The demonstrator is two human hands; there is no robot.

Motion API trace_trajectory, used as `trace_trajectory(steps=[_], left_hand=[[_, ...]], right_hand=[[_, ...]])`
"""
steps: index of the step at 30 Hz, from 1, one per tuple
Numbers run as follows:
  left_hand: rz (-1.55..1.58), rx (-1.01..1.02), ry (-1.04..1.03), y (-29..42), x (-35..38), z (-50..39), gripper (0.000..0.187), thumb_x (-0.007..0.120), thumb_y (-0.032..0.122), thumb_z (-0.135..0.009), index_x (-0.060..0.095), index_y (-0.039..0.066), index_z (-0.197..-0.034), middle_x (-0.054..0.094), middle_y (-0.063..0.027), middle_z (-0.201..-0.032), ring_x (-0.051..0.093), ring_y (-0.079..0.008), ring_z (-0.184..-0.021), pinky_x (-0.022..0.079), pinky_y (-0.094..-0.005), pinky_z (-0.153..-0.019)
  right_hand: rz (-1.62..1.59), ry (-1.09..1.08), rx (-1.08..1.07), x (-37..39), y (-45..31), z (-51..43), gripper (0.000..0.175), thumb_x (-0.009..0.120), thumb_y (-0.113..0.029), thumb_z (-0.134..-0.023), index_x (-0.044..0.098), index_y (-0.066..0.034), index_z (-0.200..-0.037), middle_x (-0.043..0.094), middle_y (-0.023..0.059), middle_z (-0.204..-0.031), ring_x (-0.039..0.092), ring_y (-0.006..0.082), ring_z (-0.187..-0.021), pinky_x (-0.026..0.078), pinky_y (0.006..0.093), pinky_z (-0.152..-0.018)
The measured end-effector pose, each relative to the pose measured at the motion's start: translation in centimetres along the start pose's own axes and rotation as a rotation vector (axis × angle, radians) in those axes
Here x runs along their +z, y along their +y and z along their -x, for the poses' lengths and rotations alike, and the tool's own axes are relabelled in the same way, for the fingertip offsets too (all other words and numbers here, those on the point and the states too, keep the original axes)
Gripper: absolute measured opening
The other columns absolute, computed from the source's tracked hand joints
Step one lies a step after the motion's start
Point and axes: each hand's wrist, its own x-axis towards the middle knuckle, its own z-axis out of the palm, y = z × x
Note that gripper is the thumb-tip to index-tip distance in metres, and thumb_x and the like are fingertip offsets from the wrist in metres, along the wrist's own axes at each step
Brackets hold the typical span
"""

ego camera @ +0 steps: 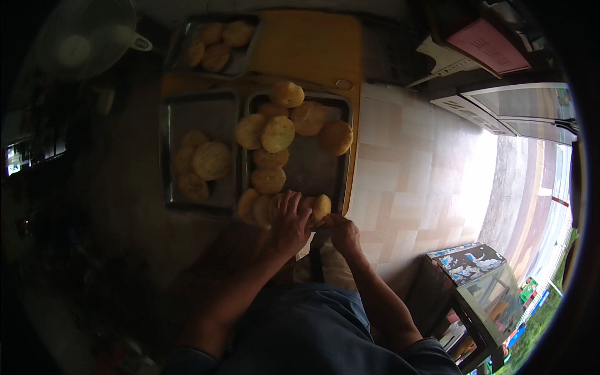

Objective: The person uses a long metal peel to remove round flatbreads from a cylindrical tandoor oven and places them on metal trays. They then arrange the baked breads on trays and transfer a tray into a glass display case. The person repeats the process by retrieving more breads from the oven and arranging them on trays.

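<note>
Several round flatbreads lie in a dark metal baking tray on an orange-brown table. Along the tray's near edge stands a row of tilted breads. My left hand rests over this row with its fingers spread on the breads; whether it grips one is hard to tell. Just right of it, my right hand is at the near right corner of the tray, close to an upright bread; its curled fingertips are partly hidden. A pale paper or bag piece hangs below my left hand.
A second tray with several breads is at left, a third behind it. A metal hook rod lies across the orange-brown table. A translucent basin stands far left, a glass-sided cabinet at lower right.
</note>
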Motion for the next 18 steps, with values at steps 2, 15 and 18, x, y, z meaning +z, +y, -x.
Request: trace_trajectory(steps=[2, 15, 18], left_hand=[[-0.021, 0.005, 0.005, 0.0, -0.1, 0.2, 0.030, 0.068, 0.007, -0.066, 0.063, 0.007, -0.095, 0.047, -0.0182, -0.129, 0.036, -0.0419, -0.129, 0.026, -0.0597, -0.107], [0.056, -0.094, 0.226, -3.3, -2.9, 1.0, 0.041, 0.069, 0.010, -0.073, 0.055, 0.005, -0.111, 0.053, -0.0158, -0.119, 0.049, -0.0384, -0.114, 0.037, -0.0511, -0.098], [0.065, -0.258, 0.263, -6.4, -5.8, 1.6, 0.039, 0.068, 0.009, -0.076, 0.055, 0.004, -0.112, 0.056, -0.0164, -0.112, 0.053, -0.0372, -0.105, 0.042, -0.0459, -0.092]], right_hand=[[0.028, 0.109, -0.089, 0.4, -0.7, 0.3, 0.039, 0.066, -0.018, -0.082, 0.059, -0.0085, -0.119, 0.065, 0.0193, -0.095, 0.060, 0.0401, -0.093, 0.049, 0.0446, -0.081], [-0.035, 0.128, -0.389, -0.2, -1.5, -0.9, 0.038, 0.068, -0.014, -0.076, 0.059, -0.0031, -0.111, 0.060, 0.0186, -0.106, 0.056, 0.0361, -0.102, 0.047, 0.0421, -0.088], [0.012, 0.165, -0.339, 0.4, -1.6, -0.8, 0.039, 0.068, -0.020, -0.078, 0.058, -0.0018, -0.111, 0.060, 0.0191, -0.105, 0.056, 0.0365, -0.102, 0.047, 0.0426, -0.089]])
